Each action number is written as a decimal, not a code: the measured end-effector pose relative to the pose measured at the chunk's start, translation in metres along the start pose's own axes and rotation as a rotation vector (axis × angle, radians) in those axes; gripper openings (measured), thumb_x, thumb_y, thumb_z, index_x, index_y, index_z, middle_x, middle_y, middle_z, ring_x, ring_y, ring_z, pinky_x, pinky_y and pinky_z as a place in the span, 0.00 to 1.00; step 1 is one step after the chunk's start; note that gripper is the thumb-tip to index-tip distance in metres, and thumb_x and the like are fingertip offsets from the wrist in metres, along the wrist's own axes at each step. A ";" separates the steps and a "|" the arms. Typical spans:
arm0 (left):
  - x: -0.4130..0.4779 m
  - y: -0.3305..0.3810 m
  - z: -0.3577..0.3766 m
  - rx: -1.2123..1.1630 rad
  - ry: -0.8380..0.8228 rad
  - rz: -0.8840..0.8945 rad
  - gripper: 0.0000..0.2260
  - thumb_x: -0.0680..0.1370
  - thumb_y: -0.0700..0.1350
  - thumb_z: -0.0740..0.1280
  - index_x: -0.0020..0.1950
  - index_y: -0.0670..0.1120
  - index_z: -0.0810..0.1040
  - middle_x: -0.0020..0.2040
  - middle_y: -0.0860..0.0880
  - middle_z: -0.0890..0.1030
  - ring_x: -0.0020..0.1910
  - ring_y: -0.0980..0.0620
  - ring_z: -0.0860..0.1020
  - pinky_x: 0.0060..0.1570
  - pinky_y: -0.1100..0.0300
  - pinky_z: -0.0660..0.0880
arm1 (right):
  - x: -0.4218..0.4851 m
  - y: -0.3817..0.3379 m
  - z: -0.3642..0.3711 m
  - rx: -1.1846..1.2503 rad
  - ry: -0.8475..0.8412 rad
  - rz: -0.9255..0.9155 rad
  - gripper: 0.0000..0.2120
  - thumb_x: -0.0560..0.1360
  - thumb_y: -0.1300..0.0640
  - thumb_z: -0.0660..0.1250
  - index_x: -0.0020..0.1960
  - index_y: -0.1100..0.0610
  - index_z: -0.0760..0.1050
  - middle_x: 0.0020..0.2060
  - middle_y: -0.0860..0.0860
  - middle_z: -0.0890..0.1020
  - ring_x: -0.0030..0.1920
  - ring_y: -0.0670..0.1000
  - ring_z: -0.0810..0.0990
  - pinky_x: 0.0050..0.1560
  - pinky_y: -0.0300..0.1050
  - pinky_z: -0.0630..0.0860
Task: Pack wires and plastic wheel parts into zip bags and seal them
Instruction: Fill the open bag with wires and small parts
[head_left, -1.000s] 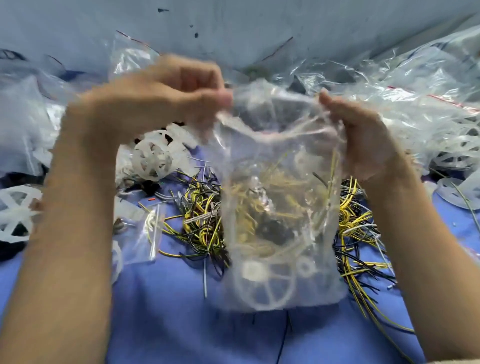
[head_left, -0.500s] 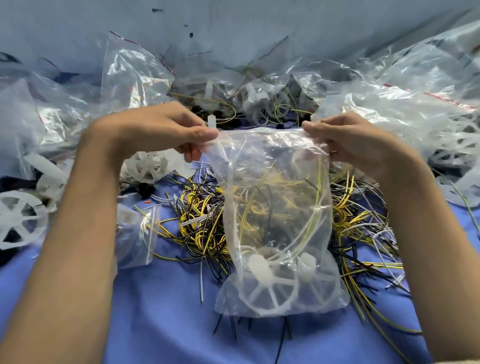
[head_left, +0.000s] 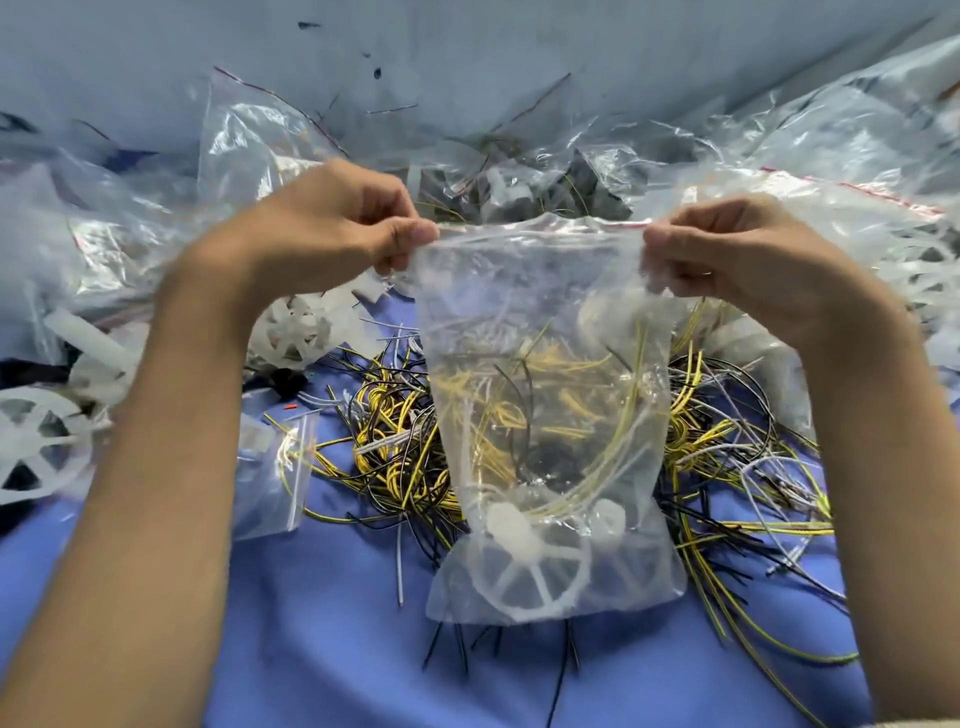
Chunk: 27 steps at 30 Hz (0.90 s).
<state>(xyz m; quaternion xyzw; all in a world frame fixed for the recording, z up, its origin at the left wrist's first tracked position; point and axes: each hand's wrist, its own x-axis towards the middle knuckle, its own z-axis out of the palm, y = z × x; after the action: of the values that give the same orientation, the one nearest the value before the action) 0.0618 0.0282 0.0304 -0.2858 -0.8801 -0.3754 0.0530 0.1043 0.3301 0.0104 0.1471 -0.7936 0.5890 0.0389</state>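
Two hands pinching the zip bag (head_left: 545, 395) top corners: my left hand (head_left: 332, 228) and right hand (head_left: 737, 254) closed on its strip, mid-bench. Wheel part (head_left: 524, 571) and wires (head_left: 550, 415) inside; seal looks unfinished, loose wire pile (head_left: 400, 441) left.

Clear zip bag (head_left: 540, 322): thin, glossy plastic film, creased and reflective, with a red strip along its top edge. White wheel (head_left: 524, 577) inside it: translucent, matt moulded plastic with smooth spokes. Loose wires (head_left: 400, 447): smooth plastic insulation in yellow, black and white, slightly shiny. Table cover (head_left: 322, 649): blue, matt, cloth-like sheet, softly wrinkled. Heaped bags (head_left: 841, 171) behind: the same shiny, crumpled clear film. Small bag (head_left: 275, 483) on the cover: clear glossy film.
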 end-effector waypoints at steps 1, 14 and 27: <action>0.000 0.001 0.002 -0.033 -0.056 -0.020 0.09 0.76 0.46 0.65 0.37 0.45 0.76 0.33 0.49 0.78 0.28 0.61 0.74 0.32 0.71 0.71 | -0.002 0.001 -0.002 -0.007 -0.025 0.017 0.11 0.65 0.46 0.71 0.37 0.54 0.82 0.32 0.48 0.83 0.33 0.43 0.80 0.35 0.30 0.75; -0.003 -0.002 0.007 -0.109 -0.032 0.047 0.11 0.78 0.39 0.64 0.36 0.46 0.74 0.28 0.53 0.76 0.26 0.64 0.72 0.28 0.75 0.65 | -0.002 0.009 -0.002 0.138 -0.047 -0.087 0.07 0.70 0.57 0.67 0.35 0.53 0.81 0.30 0.48 0.82 0.32 0.44 0.79 0.36 0.33 0.75; -0.002 -0.002 0.009 -0.227 -0.090 0.050 0.07 0.72 0.50 0.68 0.39 0.47 0.80 0.31 0.56 0.81 0.31 0.63 0.76 0.34 0.74 0.70 | 0.002 0.011 0.002 0.074 -0.092 -0.055 0.09 0.72 0.57 0.65 0.39 0.54 0.84 0.35 0.49 0.85 0.35 0.45 0.81 0.38 0.34 0.77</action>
<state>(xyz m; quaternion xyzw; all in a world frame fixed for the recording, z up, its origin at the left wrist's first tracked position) 0.0633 0.0321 0.0224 -0.3286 -0.8260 -0.4578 -0.0100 0.0992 0.3313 0.0001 0.1969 -0.7679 0.6094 0.0130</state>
